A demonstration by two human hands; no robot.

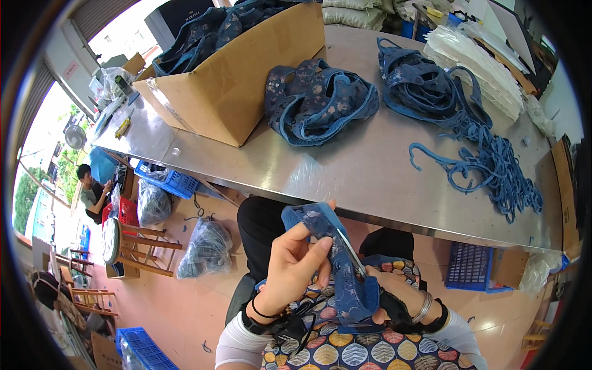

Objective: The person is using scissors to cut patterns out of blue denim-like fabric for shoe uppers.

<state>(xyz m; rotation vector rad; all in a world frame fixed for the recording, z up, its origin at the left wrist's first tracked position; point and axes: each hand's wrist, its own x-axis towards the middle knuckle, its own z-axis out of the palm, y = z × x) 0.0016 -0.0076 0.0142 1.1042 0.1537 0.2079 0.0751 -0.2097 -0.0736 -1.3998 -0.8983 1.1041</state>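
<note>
A dark blue floral fabric strip [346,285] with a lighter blue border hangs over my lap. My left hand [292,266] is closed on its upper part, thumb pressed against the cloth. My right hand [394,288] grips a pair of scissors [351,251], whose silvery blades lie along the strip's right edge. The scissors' handles are mostly hidden in my hand. On the metal table ahead, a heap of similar blue fabric pieces [320,102] lies in the middle, and another fabric heap [419,80] lies to its right. Beside that one is a tangle of thin blue trimmings [502,172].
A cardboard box [225,92] full of blue fabric stands on the metal table [370,166]. White sheets [475,68] are stacked at the far right. Below are a stool [139,243], plastic bags [208,246] and blue crates [468,265]. Another person [94,191] sits far left.
</note>
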